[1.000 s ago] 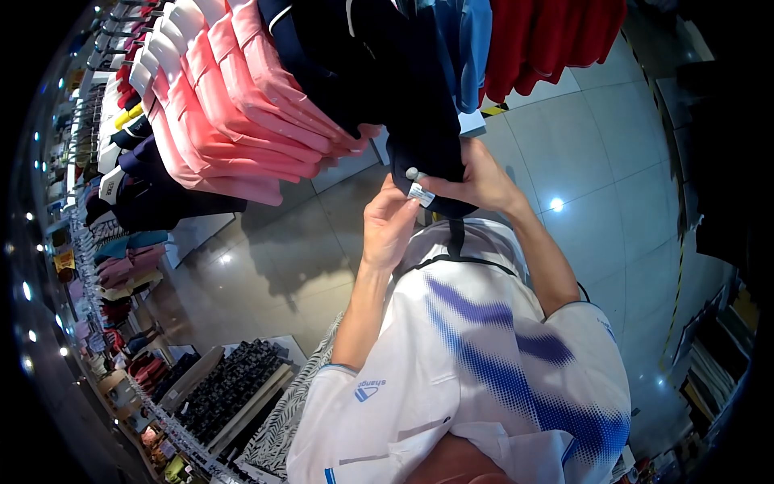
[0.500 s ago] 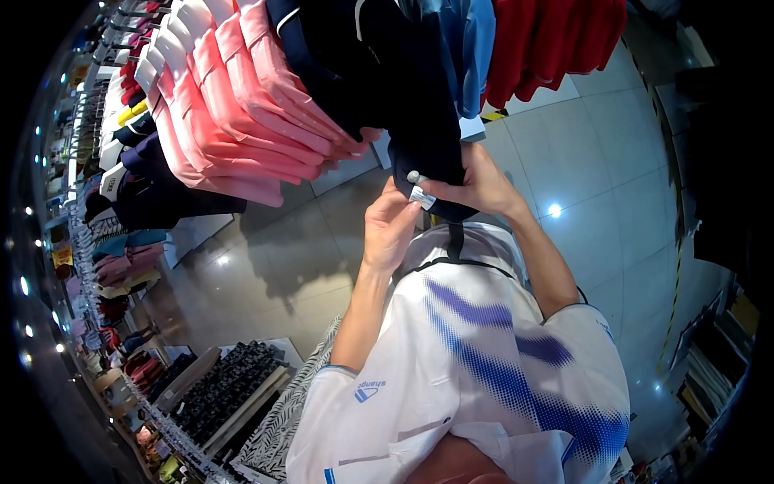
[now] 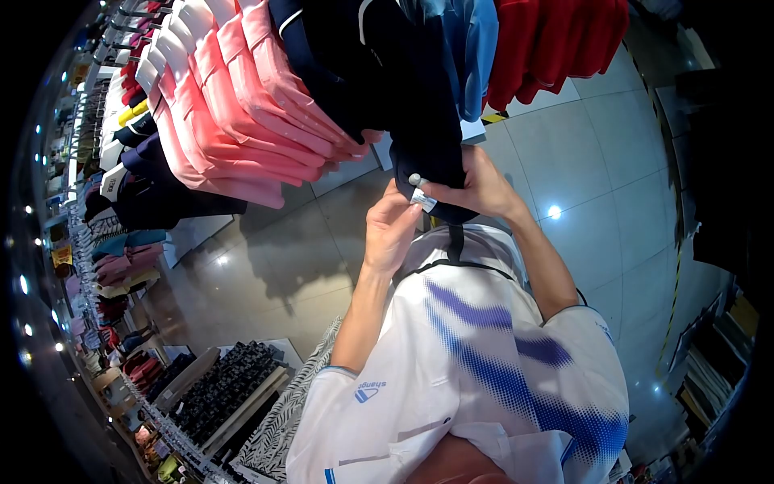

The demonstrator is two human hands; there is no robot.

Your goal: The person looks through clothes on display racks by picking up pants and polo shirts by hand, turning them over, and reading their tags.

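Two hands on one piece of cloth: your left hand (image 3: 389, 230) and your right hand (image 3: 482, 184) both work at the lower end of the dark garment (image 3: 431, 141), taken here as landmark.

Left hand: pinching, thumb and fingertips closed on the near-side edge of the white label (image 3: 424, 201), which lies against the lower part of the dark garment. Right hand: grasping the dark garment itself from its right side, thumb laid across the front towards the label, fingers mostly hidden behind the cloth. Small round pale piece (image 3: 415, 179) shows on the dark garment, just above the label; what it is, you cannot tell from this view.

Change over the last second: slight. Label and both hands sit a touch lower in view; your grip on each side is the same. Reading: the hold is steady, and the label's printed side stays turned up towards you. Print too small to make out.

Surroundings: pink shirts (image 3: 234, 121) hang to the left of the dark garment; light blue garments (image 3: 472, 60) hang to its right, and red garments (image 3: 548, 48) beyond those. Tiled floor (image 3: 592, 153) shows below the red ones.
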